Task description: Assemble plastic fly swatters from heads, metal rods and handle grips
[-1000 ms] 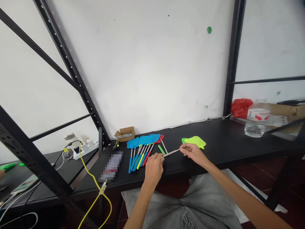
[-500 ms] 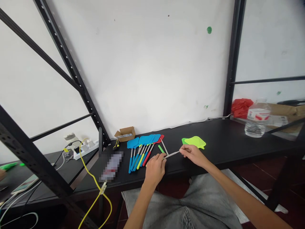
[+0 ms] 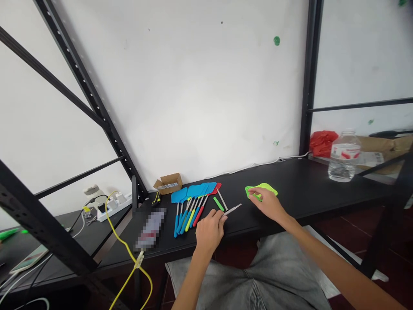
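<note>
My left hand (image 3: 209,229) is closed around the lower part of a thin metal swatter rod (image 3: 235,209), whose bare tip points right. Over two loose mesh fly swatter heads is my right hand (image 3: 268,206), thumb and fingers apart at the green head (image 3: 247,192); whether it grips cannot be made out. Partly behind the hand lies the yellow-green head (image 3: 270,188). Left of my hands, several fly swatters with blue heads (image 3: 196,190) lie in a row, beside a red-handled swatter (image 3: 198,215). A green handle (image 3: 218,203) and another metal rod (image 3: 222,199) lie just beyond my left hand.
A small open cardboard box (image 3: 168,184) stands against the wall, near a yellow-black cutter (image 3: 156,199). A blurred-out device (image 3: 151,229) with a yellow cable (image 3: 127,245) lies left. A water bottle (image 3: 344,157) stands right. Black shelf posts (image 3: 309,82) flank the table (image 3: 290,172).
My right hand has let go of the rod's tip and moved right and away from me to the mesh heads. My left hand still holds the rod. The view has shifted slightly.
</note>
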Demonstrator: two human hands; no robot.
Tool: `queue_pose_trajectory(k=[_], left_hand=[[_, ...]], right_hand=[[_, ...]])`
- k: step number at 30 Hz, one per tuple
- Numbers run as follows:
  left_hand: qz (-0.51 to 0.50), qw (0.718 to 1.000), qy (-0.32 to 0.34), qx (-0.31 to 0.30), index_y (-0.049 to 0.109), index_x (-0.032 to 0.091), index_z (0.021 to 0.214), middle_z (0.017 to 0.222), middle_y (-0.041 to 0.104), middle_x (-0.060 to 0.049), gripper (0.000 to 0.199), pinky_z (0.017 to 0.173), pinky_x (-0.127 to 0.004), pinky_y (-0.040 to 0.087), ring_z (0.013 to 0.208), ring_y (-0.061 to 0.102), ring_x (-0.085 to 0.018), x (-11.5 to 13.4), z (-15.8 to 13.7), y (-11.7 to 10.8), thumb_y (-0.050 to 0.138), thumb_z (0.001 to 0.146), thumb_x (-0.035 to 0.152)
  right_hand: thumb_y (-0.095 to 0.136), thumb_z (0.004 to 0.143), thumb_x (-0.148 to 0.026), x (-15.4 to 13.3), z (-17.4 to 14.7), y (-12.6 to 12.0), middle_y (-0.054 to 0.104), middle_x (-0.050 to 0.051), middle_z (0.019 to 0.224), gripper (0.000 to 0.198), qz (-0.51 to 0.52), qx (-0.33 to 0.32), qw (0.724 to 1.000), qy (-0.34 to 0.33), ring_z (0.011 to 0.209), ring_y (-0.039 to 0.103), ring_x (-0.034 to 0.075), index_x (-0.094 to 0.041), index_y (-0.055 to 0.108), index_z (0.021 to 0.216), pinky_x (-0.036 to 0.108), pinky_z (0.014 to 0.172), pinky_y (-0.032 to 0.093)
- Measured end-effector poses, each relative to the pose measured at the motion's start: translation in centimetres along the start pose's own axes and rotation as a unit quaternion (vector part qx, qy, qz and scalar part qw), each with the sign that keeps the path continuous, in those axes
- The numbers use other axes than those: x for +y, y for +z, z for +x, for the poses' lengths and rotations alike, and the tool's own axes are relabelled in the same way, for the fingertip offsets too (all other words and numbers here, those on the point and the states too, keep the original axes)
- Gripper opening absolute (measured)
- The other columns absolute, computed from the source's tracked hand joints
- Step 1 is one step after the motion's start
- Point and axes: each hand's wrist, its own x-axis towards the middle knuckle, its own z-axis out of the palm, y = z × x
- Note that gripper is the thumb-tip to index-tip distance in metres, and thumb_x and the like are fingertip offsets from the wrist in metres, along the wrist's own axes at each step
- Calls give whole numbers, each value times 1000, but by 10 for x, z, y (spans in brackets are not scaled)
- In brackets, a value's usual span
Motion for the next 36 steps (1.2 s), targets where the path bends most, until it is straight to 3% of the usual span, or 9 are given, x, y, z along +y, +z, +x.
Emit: queue_pose_trajectory(k=[3, 5, 9, 16, 21, 26, 30, 33, 36], left_hand=[[4, 1000, -1, -3, 58, 27, 94, 86, 60, 1, 30, 50, -26, 23, 65, 57, -13, 0, 0, 1, 31, 100, 38], [7, 1000, -2, -6, 58, 26, 92, 86, 59, 1, 30, 49, -26, 23, 64, 56, -13, 0, 0, 2, 31, 100, 38], [14, 1000, -6, -10, 57, 26, 91, 86, 59, 0, 31, 49, -27, 22, 63, 55, -13, 0, -1, 3, 30, 100, 37], [20, 999, -9, -24, 58, 25, 93, 90, 59, -1, 31, 50, -27, 24, 66, 57, -13, 0, 0, 3, 30, 101, 35], [21, 999, -12, -25, 57, 24, 90, 90, 59, -2, 31, 49, -27, 24, 66, 57, -13, 1, 1, 3, 30, 101, 35], [20, 1000, -13, -19, 57, 23, 90, 90, 59, -2, 31, 49, -26, 25, 66, 57, -13, 1, 1, 4, 30, 100, 34], [25, 999, -14, -18, 57, 23, 90, 91, 59, -2, 30, 49, -25, 26, 67, 58, -13, 2, 0, 3, 31, 100, 34], [31, 999, -15, -18, 57, 23, 90, 90, 59, -2, 30, 50, -25, 27, 68, 58, -14, 2, 0, 2, 31, 100, 34], [31, 999, -11, -18, 57, 23, 91, 89, 60, -2, 30, 50, -25, 27, 69, 59, -14, 2, 0, 2, 30, 100, 35]], right_hand=[[58, 83, -43, 20, 2, -7, 61, 12, 126, 45, -194, 20, 981, 5, 120, 50, 34, -21, 61, 122, 45, 96, 39], [60, 81, -49, 28, 3, -10, 57, 16, 132, 59, -266, 0, 964, 27, 122, 49, 37, -18, 55, 131, 46, 96, 38], [54, 85, -50, 23, 2, -13, 67, 16, 114, 61, -314, -55, 946, 56, 99, 62, 34, -15, 51, 135, 40, 80, 44], [50, 89, -43, 3, -2, -15, 71, 12, 91, 42, -351, -49, 934, 53, 84, 65, 29, -23, 58, 126, 31, 61, 40], [36, 97, -40, 5, 4, -28, 73, 7, 92, 36, -305, 7, 951, 57, 74, 66, 23, -26, 65, 112, 28, 57, 34], [32, 97, -38, 16, 12, -49, 70, 11, 73, 42, -295, 90, 946, 96, 64, 63, 24, -18, 68, 101, 30, 56, 32], [36, 93, -39, 24, 17, -58, 71, 11, 77, 40, -176, 144, 968, 104, 69, 64, 25, -17, 69, 96, 31, 61, 38], [45, 88, -47, 27, 19, -57, 71, 8, 76, 38, -54, 125, 984, 115, 70, 64, 24, -19, 70, 85, 30, 62, 41], [54, 82, -52, 27, 20, -49, 70, 7, 72, 38, 43, 67, 987, 140, 68, 64, 24, -18, 71, 77, 30, 59, 43]])
